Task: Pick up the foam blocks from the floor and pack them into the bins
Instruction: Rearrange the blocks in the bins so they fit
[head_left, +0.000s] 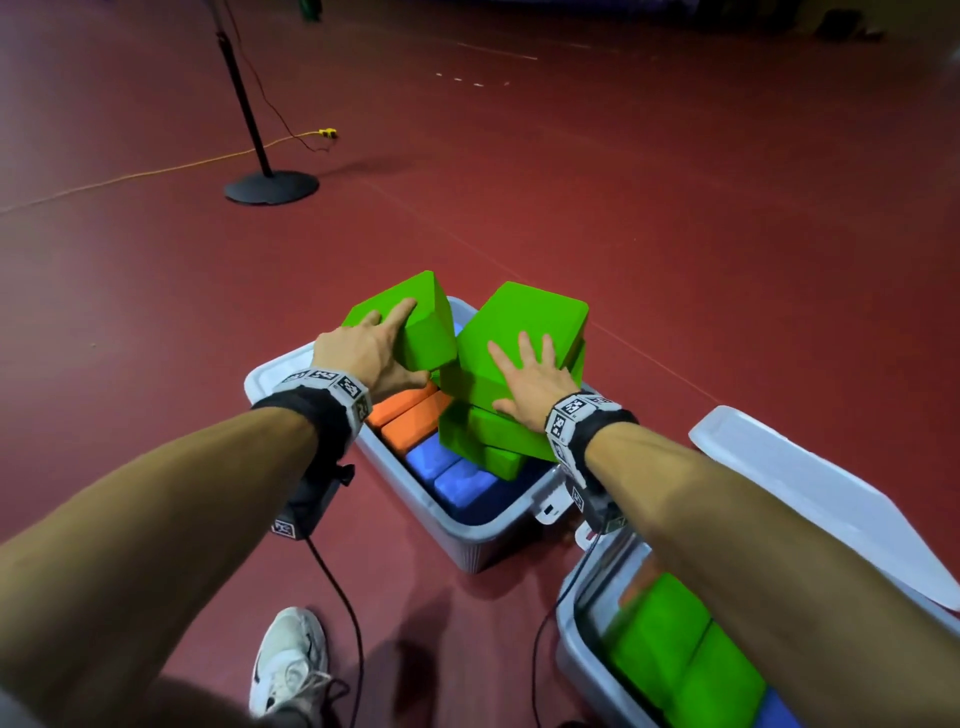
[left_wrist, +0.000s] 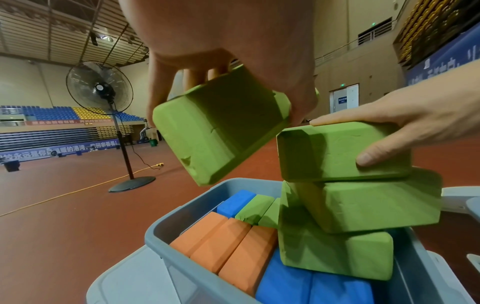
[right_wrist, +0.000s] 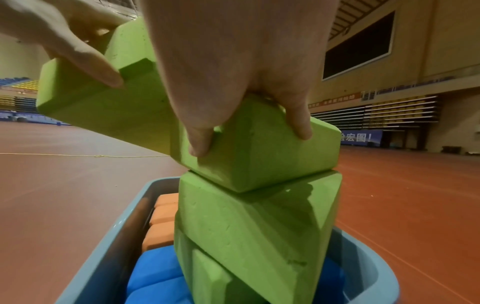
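A grey bin (head_left: 470, 540) on the red floor holds orange blocks (head_left: 410, 413) and blue blocks (head_left: 457, 475) on edge. A crooked stack of green foam blocks (head_left: 493, 431) rises from its right side. My left hand (head_left: 371, 351) grips one green block (head_left: 415, 317), tilted in the air above the bin's far left; the left wrist view shows fingers behind the held block (left_wrist: 221, 131) and the thumb on its right edge. My right hand (head_left: 527, 376) lies on the stack's top green block (head_left: 524, 322), thumb and little finger curled down its sides (right_wrist: 259, 154).
A second grey bin (head_left: 569, 654) at my lower right holds green blocks (head_left: 670, 654), its white lid (head_left: 810, 499) lying beside it. A fan stand (head_left: 270, 187) and a yellow cord (head_left: 156, 171) are on the floor far left. My shoe (head_left: 288, 660) is near the bins.
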